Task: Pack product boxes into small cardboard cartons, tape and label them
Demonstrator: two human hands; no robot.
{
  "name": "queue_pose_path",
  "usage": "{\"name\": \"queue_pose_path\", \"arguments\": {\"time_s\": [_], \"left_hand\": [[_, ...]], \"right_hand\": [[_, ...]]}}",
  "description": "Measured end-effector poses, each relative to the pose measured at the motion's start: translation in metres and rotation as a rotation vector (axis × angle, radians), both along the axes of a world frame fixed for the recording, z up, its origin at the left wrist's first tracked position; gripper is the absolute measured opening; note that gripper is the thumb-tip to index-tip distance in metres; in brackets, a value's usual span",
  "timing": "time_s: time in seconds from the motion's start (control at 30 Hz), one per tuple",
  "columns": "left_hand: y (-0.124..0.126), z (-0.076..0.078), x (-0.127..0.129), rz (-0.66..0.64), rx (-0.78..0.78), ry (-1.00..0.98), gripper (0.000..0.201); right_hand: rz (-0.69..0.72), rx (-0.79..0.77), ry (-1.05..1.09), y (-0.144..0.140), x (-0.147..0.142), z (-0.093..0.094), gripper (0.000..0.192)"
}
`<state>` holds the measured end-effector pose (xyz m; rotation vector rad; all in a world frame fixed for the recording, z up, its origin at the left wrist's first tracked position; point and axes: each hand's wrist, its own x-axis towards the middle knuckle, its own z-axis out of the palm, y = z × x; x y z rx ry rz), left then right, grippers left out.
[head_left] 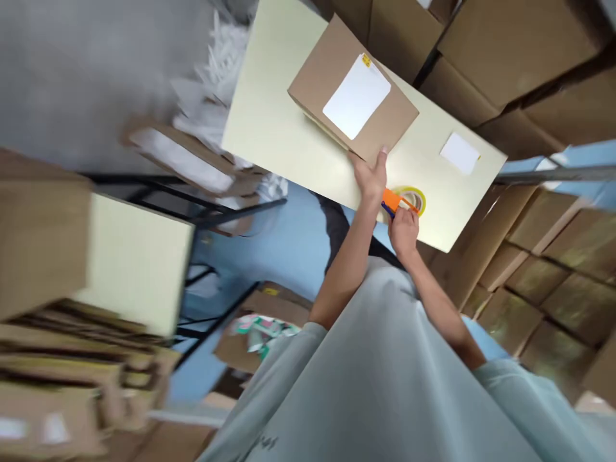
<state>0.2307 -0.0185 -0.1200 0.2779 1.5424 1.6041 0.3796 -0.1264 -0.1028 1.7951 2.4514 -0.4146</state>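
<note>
Stacked boxes ring a pale table (269,122). Left hand (371,176) presses flat on my cardboard box (332,77) — fingers unclenched. Right hand (403,230) grasps the tape dispenser (404,200) near the table's right edge.

Left hand (371,176) touches cardboard box (353,96); right hand (403,231) grips orange tape dispenser (402,200).

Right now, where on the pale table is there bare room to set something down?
Free: the table left of the cardboard box, and the strip between box and loose white label. Crowded: the near edge, where the left hand touches the box and the right hand is at the tape dispenser.
</note>
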Motion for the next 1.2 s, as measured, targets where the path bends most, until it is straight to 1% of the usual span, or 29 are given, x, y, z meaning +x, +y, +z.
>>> {"name": "queue_pose_path", "arguments": {"time_s": [0.1, 0.17, 0.23, 0.3, 0.33, 0.4, 0.53, 0.6, 0.67, 0.73, 0.8, 0.87, 0.9, 0.93, 1.0, 1.03, 1.1, 1.13, 1.2], "left_hand": [[-0.013, -0.004, -0.056, -0.153, -0.061, 0.038, 0.089], [-0.018, -0.003, -0.087, -0.253, -0.124, 0.086, 0.087], [-0.022, 0.000, -0.105, -0.310, -0.187, 0.123, 0.082], [-0.026, 0.003, -0.110, -0.347, -0.236, 0.150, 0.077], [-0.028, 0.005, -0.110, -0.361, -0.255, 0.160, 0.075], [-0.031, 0.009, -0.107, -0.383, -0.289, 0.181, 0.070], [-0.034, 0.020, -0.104, -0.394, -0.333, 0.189, 0.058], [-0.034, 0.024, -0.104, -0.390, -0.335, 0.180, 0.052], [-0.034, 0.028, -0.103, -0.390, -0.336, 0.180, 0.050], [-0.033, 0.030, -0.101, -0.406, -0.351, 0.198, 0.051], [-0.033, 0.032, -0.100, -0.428, -0.371, 0.218, 0.053], [-0.033, 0.032, -0.102, -0.438, -0.385, 0.233, 0.054], [-0.033, 0.031, -0.103, -0.440, -0.389, 0.239, 0.054], [-0.033, 0.030, -0.105, -0.444, -0.389, 0.245, 0.054], [-0.035, 0.025, -0.109, -0.459, -0.375, 0.250, 0.054], [-0.035, 0.023, -0.111, -0.467, -0.357, 0.245, 0.055], [-0.036, 0.017, -0.114, -0.481, -0.307, 0.221, 0.058], [-0.037, 0.016, -0.115, -0.489, -0.285, 0.209, 0.060], [-0.038, 0.015, -0.119, -0.513, -0.263, 0.190, 0.063]], "right_hand": [[-0.012, -0.117, 0.137, -0.012, -0.032, -0.003, 0.034], [-0.025, -0.190, 0.222, -0.018, -0.054, -0.002, 0.038], [-0.048, -0.234, 0.289, -0.019, -0.068, 0.000, 0.039], [-0.087, -0.246, 0.341, -0.019, -0.069, 0.003, 0.037], [-0.106, -0.244, 0.362, -0.019, -0.063, 0.003, 0.037], [-0.139, -0.235, 0.387, -0.023, -0.041, 0.002, 0.037], [-0.167, -0.214, 0.369, -0.036, 0.032, -0.002, 0.027], [-0.184, -0.172, 0.326, -0.032, 0.067, -0.005, 0.024], [-0.180, -0.118, 0.272, -0.012, 0.090, -0.008, 0.027], [-0.131, -0.073, 0.226, 0.026, 0.097, -0.013, 0.035], [-0.074, -0.033, 0.197, 0.070, 0.091, -0.016, 0.044], [-0.060, -0.022, 0.206, 0.112, 0.078, -0.015, 0.051], [-0.046, -0.031, 0.209, 0.129, 0.071, -0.013, 0.049], [-0.029, -0.040, 0.203, 0.142, 0.065, -0.010, 0.043], [0.017, -0.043, 0.171, 0.161, 0.056, -0.004, 0.031], [0.042, -0.033, 0.152, 0.167, 0.053, -0.001, 0.035], [0.071, -0.011, 0.123, 0.176, 0.049, 0.002, 0.057], [0.069, -0.014, 0.112, 0.179, 0.048, 0.002, 0.061], [0.060, -0.042, 0.087, 0.183, 0.047, 0.000, 0.049]]}}
